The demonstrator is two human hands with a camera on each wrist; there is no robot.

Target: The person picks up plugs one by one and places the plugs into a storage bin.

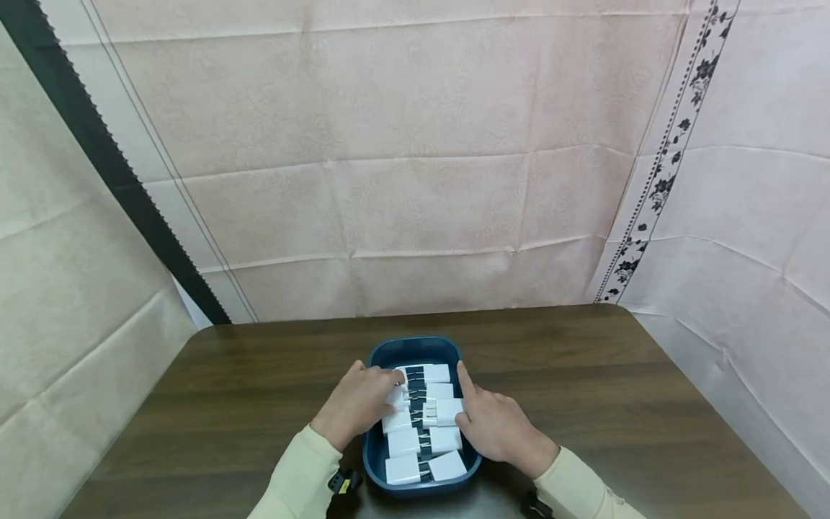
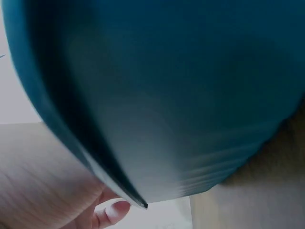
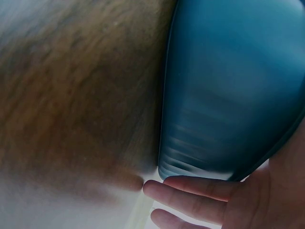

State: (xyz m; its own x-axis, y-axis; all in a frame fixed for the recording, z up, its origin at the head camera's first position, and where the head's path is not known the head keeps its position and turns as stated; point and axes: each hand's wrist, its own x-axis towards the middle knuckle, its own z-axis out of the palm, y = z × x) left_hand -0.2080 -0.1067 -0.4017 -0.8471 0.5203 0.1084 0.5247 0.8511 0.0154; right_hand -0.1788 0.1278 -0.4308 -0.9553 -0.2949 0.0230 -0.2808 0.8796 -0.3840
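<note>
A dark blue bin (image 1: 415,347) holds several white plug adapters (image 1: 403,442) in two columns, their metal prongs facing the middle. My left hand (image 1: 359,404) reaches over the left rim; its index finger and thumb lie apart on the upper left adapters. Whether they pinch one is hidden. On the other side, my right hand (image 1: 499,424) rests at the right rim, index finger straight along it. Its thumb touches the edge of an adapter (image 1: 449,411) in the right column. In the right wrist view, straight fingers (image 3: 190,200) lie by the bin's outer wall (image 3: 228,95).
The bin stands on a brown wooden table (image 1: 272,382), near its front. A pale patterned cloth (image 1: 415,202) hangs behind the table, with more cloth on both sides. Bands with black devices sit on both wrists, close to the bin's front corners.
</note>
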